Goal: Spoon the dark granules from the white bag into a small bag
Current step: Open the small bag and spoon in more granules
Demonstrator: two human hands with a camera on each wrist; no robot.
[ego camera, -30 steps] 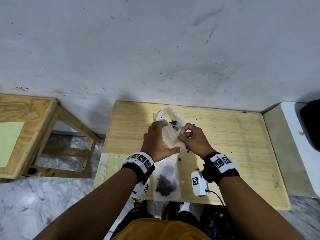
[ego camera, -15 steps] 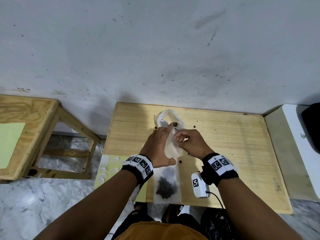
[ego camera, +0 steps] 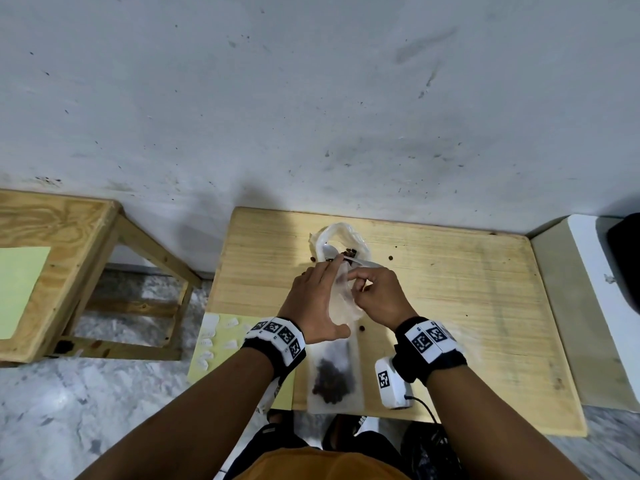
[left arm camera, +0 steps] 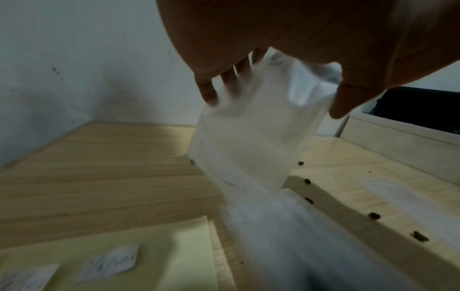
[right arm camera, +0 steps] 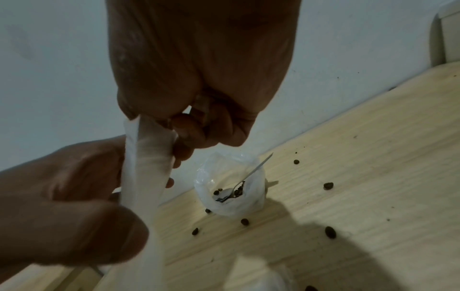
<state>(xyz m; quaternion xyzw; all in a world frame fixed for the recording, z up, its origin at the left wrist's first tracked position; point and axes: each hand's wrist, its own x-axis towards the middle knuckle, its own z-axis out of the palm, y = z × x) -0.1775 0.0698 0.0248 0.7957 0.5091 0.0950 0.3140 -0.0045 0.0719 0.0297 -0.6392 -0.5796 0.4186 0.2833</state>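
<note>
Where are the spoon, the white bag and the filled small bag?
spoon (right arm camera: 254,172): right wrist view, on its handle.
white bag (ego camera: 337,230): head view, on its far rim.
filled small bag (ego camera: 334,374): head view, on its granules.

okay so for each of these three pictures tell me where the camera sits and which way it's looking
Head: worn high, looking down at the table; both forearms, left hand, right hand.
Left wrist: under the left hand, facing the wall; fingers hold the small bag.
Right wrist: under the right hand, facing the white bag with the spoon.
Shared: the small bag.

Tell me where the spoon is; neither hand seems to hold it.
In the head view, the spoon rests in the open white bag at the table's far middle, beyond both hands, handle pointing right.
</note>
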